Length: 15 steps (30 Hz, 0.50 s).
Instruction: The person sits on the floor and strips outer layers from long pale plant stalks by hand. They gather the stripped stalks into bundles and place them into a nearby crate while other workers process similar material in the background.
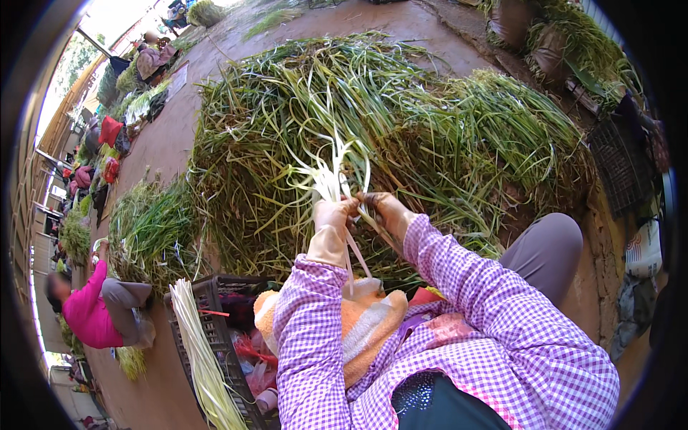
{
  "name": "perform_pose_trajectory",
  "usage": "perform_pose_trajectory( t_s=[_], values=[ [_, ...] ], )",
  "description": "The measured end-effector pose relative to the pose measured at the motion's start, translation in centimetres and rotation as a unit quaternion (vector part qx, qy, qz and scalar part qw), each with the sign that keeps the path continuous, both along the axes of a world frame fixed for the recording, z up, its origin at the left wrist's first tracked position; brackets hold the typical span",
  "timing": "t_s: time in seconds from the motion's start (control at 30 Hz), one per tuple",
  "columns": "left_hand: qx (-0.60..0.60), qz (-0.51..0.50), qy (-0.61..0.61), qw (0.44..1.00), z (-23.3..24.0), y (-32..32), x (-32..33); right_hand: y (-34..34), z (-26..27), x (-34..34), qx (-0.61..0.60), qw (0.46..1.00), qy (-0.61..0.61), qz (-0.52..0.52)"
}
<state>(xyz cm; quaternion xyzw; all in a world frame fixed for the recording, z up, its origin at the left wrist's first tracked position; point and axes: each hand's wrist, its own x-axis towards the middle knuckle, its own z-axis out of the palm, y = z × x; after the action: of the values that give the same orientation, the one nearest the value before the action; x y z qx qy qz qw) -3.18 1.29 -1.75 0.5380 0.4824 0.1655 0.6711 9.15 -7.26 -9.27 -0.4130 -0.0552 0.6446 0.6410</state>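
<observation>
My left hand (330,226), in what looks like a thin glove, is closed around a small bunch of pale leafy stalks (329,180). Their whitish ends fan out away from me, and thin pale strands hang below the fist. Close against it on the right, my right hand (391,215) has its fingers pinched on a stalk (373,221) that runs back under the wrist; that glove is stained dark. Beyond both hands lies a large heap of green, long-leaved plants (301,107), browned in places. An orange-and-white striped towel (371,328) rests on my lap.
Left of my lap stands a black plastic crate (188,344) holding plastic bags, with a bundle of long pale stalks (201,355) along its edge. A person in a pink top (91,306) sits at the left beside another green heap (156,231). A dark crate (618,161) is at right.
</observation>
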Motion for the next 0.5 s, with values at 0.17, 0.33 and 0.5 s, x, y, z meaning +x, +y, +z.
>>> perform_pose_trajectory(
  t_s=[0.17, 0.33, 0.5],
  values=[
    [0.114, 0.084, 0.059, 0.988, -2.3, -1.2, 1.3, 2.0, -0.7, 2.0, -0.154, 0.799, -0.519, 0.26],
    [0.119, 0.102, -0.032, 0.987, -3.1, -2.2, 3.3, 3.4, -1.4, 4.2, -0.291, 0.826, -0.42, 0.239],
    [0.002, 0.106, -0.041, 0.994, -1.7, -2.3, 3.7, 2.8, -1.4, 5.4, -0.258, 0.836, -0.436, 0.211]
  ],
)
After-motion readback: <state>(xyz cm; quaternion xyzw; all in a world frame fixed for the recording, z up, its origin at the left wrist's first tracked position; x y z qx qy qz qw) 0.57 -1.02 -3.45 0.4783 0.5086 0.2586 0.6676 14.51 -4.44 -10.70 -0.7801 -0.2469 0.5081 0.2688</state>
